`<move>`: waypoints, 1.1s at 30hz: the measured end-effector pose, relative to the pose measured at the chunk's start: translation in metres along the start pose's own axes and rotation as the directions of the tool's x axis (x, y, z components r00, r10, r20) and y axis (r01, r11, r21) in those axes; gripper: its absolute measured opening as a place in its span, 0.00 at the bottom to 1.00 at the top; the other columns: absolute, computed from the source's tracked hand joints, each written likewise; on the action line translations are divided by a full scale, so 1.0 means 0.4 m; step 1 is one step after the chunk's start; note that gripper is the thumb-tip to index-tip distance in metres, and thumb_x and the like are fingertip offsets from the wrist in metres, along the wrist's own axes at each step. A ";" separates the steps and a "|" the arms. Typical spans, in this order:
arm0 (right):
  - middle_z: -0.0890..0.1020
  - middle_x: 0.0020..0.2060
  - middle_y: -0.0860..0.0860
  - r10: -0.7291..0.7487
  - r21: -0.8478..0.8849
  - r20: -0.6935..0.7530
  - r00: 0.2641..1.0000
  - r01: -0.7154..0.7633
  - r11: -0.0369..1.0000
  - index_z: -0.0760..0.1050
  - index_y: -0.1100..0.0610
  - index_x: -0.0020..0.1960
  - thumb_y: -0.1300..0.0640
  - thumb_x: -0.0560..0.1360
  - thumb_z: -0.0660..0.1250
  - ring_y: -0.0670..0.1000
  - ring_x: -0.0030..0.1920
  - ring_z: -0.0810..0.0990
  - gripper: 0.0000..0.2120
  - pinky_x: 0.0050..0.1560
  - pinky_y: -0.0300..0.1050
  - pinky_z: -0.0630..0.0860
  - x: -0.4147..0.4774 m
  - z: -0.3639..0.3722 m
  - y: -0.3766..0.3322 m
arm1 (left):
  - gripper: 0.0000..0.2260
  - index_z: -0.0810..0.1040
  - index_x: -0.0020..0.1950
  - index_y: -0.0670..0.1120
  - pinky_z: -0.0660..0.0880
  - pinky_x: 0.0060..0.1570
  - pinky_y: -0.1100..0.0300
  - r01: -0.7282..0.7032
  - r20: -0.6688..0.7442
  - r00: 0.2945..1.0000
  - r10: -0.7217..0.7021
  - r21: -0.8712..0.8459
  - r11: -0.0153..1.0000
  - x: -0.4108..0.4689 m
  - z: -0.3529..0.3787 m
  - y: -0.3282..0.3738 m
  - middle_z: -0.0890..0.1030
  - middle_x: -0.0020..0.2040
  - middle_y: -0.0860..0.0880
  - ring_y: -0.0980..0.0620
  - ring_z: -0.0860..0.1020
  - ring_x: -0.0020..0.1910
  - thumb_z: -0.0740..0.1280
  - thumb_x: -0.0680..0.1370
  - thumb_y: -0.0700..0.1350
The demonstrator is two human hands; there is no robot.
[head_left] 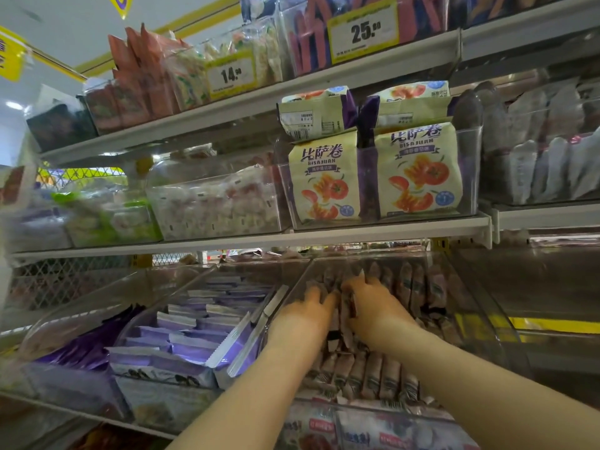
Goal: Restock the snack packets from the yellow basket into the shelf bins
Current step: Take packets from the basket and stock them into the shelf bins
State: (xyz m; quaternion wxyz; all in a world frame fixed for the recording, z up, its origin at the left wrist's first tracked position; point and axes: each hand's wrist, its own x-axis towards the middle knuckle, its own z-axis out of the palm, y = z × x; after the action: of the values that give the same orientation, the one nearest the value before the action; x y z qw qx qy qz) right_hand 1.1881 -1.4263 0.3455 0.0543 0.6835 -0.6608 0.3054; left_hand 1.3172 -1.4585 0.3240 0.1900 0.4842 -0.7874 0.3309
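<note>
Two bare forearms (324,384) reach up from the bottom edge into a clear bin (480,319) on the lower shelf. The bin's long axis runs away from the person. Small pinkish-brown snack packets (367,375) stand on end in it, in tight rows across the front and again at the back, with looser, tipped ones between.

The left hand (308,308) lies with its fingers fairly straight, flat against the left side of a clutch of packets in the middle of the bin. The right hand (373,305) is touching that same clutch from the other side, fingers bent over the packet tops. Blur hides whether it really grips them.

The packets sit directly between the two palms, neither hand nearer, so the next move looks like squaring them upright, in line with the rows.

Purple packets (194,336) fill the neighbouring bin to the left. The yellow basket is not in view.
</note>
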 end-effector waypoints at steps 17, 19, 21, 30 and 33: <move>0.71 0.65 0.59 -0.036 -0.233 0.240 0.970 0.093 0.968 0.61 0.55 0.72 0.61 0.75 0.66 0.59 0.60 0.75 0.28 0.57 0.48 0.76 0.020 -0.107 0.014 | 0.39 0.44 0.79 0.53 0.40 0.73 0.37 -0.139 0.055 0.988 0.144 -0.084 0.987 -0.018 0.004 -0.024 0.52 0.79 0.47 0.47 0.54 0.77 0.66 0.76 0.51; 0.64 0.69 0.60 -0.011 -0.314 0.170 0.985 0.065 0.947 0.56 0.54 0.74 0.62 0.75 0.65 0.61 0.63 0.73 0.30 0.60 0.51 0.74 0.012 -0.130 0.040 | 0.40 0.46 0.79 0.53 0.39 0.71 0.34 -0.134 0.102 0.983 0.152 -0.169 0.977 -0.017 -0.003 -0.018 0.51 0.79 0.48 0.46 0.50 0.77 0.66 0.74 0.58; 0.61 0.71 0.60 -0.016 -0.369 0.107 0.994 0.055 0.928 0.52 0.55 0.76 0.63 0.77 0.61 0.61 0.65 0.70 0.31 0.63 0.52 0.71 0.017 -0.148 0.068 | 0.40 0.47 0.78 0.56 0.39 0.71 0.33 -0.146 0.098 0.980 0.172 -0.235 0.961 -0.010 -0.011 -0.009 0.54 0.78 0.49 0.46 0.52 0.77 0.65 0.73 0.62; 0.75 0.63 0.57 -0.058 -0.293 0.182 0.982 0.110 0.950 0.57 0.59 0.74 0.49 0.76 0.65 0.56 0.59 0.76 0.32 0.58 0.47 0.72 0.110 -0.160 0.156 | 0.24 0.58 0.76 0.61 0.47 0.74 0.41 -0.438 -0.009 0.891 0.454 -0.282 0.854 0.025 -0.008 0.071 0.58 0.77 0.54 0.48 0.57 0.74 0.60 0.81 0.52; 0.79 0.50 0.51 -0.013 -0.359 0.142 0.990 0.064 0.931 0.41 0.60 0.77 0.46 0.77 0.63 0.49 0.42 0.75 0.41 0.40 0.42 0.71 0.141 -0.141 0.170 | 0.21 0.62 0.75 0.57 0.46 0.73 0.41 -0.456 0.000 0.884 0.467 -0.222 0.862 0.039 -0.001 0.075 0.59 0.77 0.52 0.47 0.58 0.74 0.57 0.82 0.48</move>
State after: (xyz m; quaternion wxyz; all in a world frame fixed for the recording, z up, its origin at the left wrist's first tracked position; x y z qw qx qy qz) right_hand 1.1016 -1.4568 0.3962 0.1397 0.6940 -0.6943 0.1294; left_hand 1.2834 -1.4587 0.3239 0.1353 0.2670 -0.9163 0.2662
